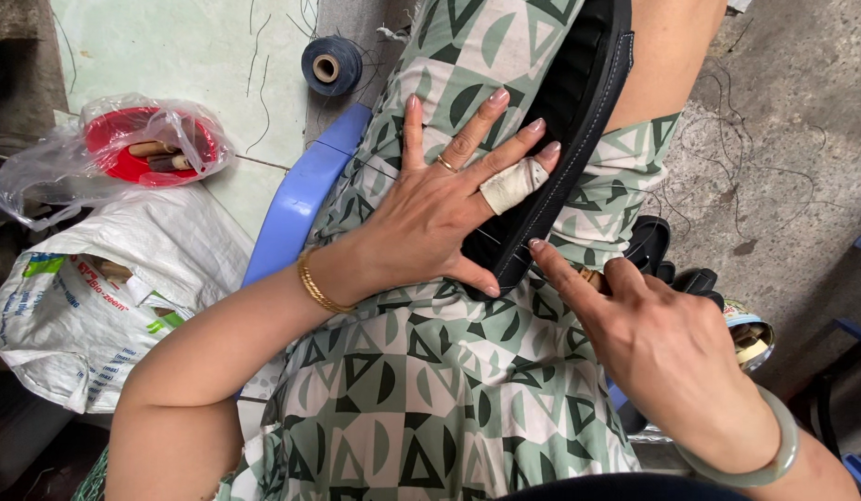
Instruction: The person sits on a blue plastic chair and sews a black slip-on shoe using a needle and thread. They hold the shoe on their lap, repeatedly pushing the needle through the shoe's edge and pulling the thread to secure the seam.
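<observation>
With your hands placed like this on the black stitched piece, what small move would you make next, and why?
Probably draw the right hand back a little from the black stitched leather piece. Its fingertips pinch right at the piece's lower edge, while the left hand lies flat on it, pressing it to the lap.

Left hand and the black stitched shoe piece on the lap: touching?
Touching. The head view shows the left hand pressed flat on the black stitched shoe piece, bandaged finger and thumb lying on its surface with no gap.
</observation>
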